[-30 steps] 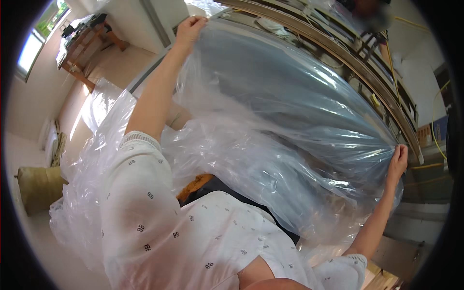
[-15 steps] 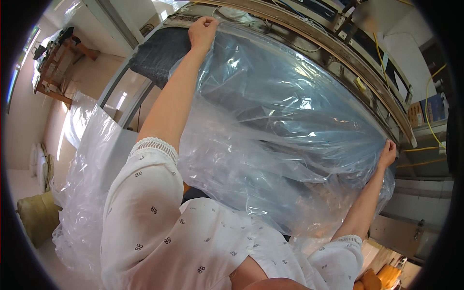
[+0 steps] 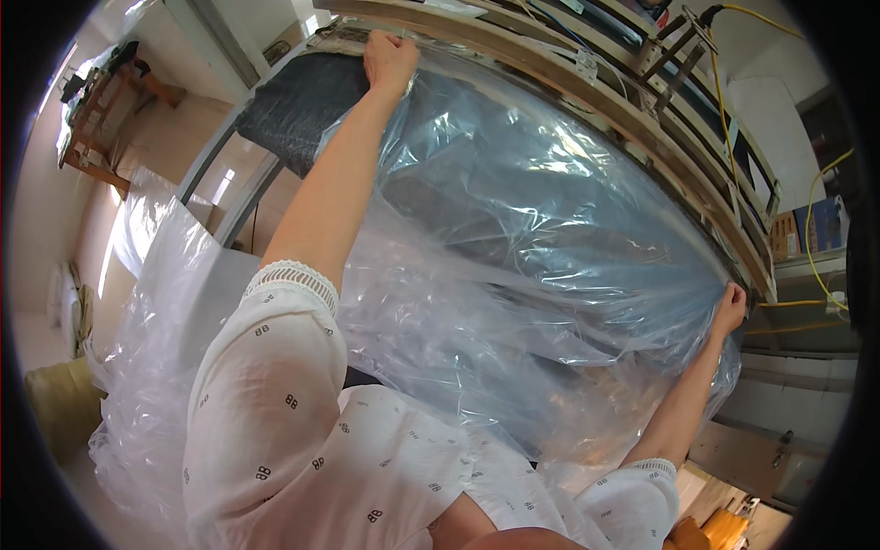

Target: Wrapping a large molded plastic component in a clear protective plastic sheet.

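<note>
Clear plastic film (image 3: 541, 170) is stretched between my two hands along the far edge of a worktable. My left hand (image 3: 391, 64) pinches the film's far left corner, next to a dark grey mat (image 3: 298, 99) that shows bare there. At the far right, my right hand (image 3: 730, 310) has its fingers closed on the film's other end. The film lies over the dark surface, wrinkled and shiny, and falls in loose folds toward my body. A long wooden bar (image 3: 632, 124) of a framed machine runs just beyond both hands, close to the film's far edge.
Slatted framework with a metal bracket (image 3: 674, 73) and a yellow cable (image 3: 724, 119) stands behind the bar. More loose film (image 3: 165, 367) hangs at the left beside the table's metal frame (image 3: 206, 165). A wooden stand (image 3: 96, 151) is far left; a blue box (image 3: 822, 225) sits at right.
The wooden bar and its framework have come down nearer to the film's far edge, covering more of the strip behind it. Both hands keep hold of the film, nearly in place.
</note>
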